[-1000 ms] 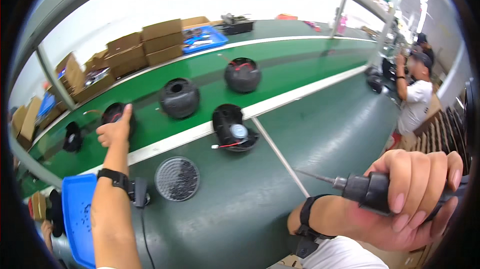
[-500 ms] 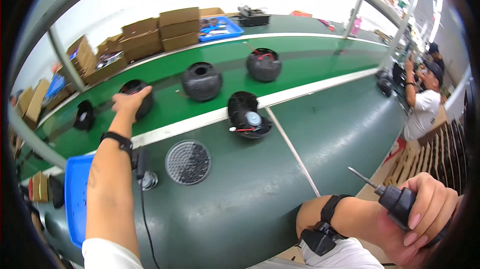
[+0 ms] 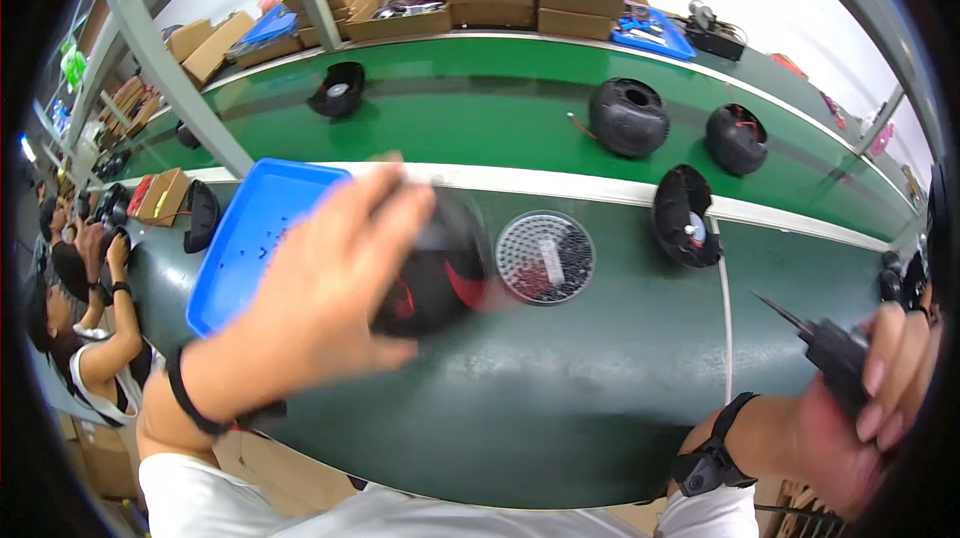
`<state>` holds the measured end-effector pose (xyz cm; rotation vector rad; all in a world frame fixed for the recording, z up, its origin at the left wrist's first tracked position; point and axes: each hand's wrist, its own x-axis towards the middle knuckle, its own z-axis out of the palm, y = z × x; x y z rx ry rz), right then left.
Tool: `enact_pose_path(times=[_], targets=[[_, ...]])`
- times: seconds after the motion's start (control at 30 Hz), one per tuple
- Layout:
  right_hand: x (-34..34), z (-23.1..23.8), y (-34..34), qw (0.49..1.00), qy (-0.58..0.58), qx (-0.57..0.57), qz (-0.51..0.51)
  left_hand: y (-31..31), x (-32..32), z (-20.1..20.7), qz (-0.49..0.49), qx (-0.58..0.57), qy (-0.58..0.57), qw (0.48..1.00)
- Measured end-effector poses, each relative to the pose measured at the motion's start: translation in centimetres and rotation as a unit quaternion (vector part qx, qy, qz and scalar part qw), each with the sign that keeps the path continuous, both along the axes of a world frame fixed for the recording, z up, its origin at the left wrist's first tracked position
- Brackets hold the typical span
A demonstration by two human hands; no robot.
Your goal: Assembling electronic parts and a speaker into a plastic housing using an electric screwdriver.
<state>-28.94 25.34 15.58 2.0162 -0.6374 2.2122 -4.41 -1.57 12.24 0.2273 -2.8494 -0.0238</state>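
1. The black ball [image 3: 455, 273] is at the left hand [image 3: 335, 273], over the near part of the green bench [image 3: 560, 388]. It lies well to the left of the right hand [image 3: 868, 426] and its screwdriver [image 3: 838, 358], with a wide stretch of bench between.
2. The ball is close to round, so no long axis stands out. Red wire shows on the side toward the wearer. Blur hides whether its underside touches the bench.
3. The screwdriver has a clear long axis: it slants from the right hand up and to the left, its thin tip pointing away from the wearer and not straight at the ball.
4. The left hand is by far the nearer one. It seems to grip the ball from its left side, fingers spread wide and curved around it; blur leaves the exact contact of the fingertips unclear.
5. The right hand is closed around the screwdriver's dark handle, fingers wrapped, holding it up near the right edge of the view.
6. Just right of the ball sits a round dish [image 3: 512, 256] of small dark pieces. A blue tray [image 3: 285, 188] lies left of the ball, partly behind the left hand.
7. An open black shell [image 3: 668, 213] rests farther right, by the pale strip edging the bench, between the dish and the screwdriver.
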Motion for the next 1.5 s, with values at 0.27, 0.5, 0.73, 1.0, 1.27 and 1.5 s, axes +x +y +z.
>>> enact_pose_path(times=[0.27,0.5,0.73,1.0,1.27,1.5], targets=[[4.6,-2.8,-8.4,0.968,-0.193,0.161,0.007,5.4,5.8,-4.5,-0.053,-0.063,-0.034,0.996],[4.7,-8.4,-15.1,0.923,-0.261,0.252,-0.125,2.8,6.8,-3.9,-0.090,0.169,-0.048,0.980],[3.1,-9.6,-17.8,0.938,-0.231,0.227,-0.122,2.4,7.2,-10.7,-0.069,0.366,0.192,0.908],[1.2,-12.6,-20.8,0.937,-0.265,0.209,-0.090,1.9,8.4,-11.5,-0.078,0.636,0.039,0.767],[0.8,-13.2,-21.2,0.930,-0.277,0.221,-0.099,0.7,8.0,-10.7,-0.098,0.584,0.021,0.805],[0.6,-13.4,-21.2,0.928,-0.264,0.238,-0.109,0.3,8.4,-10.7,-0.083,0.509,0.039,0.856]])
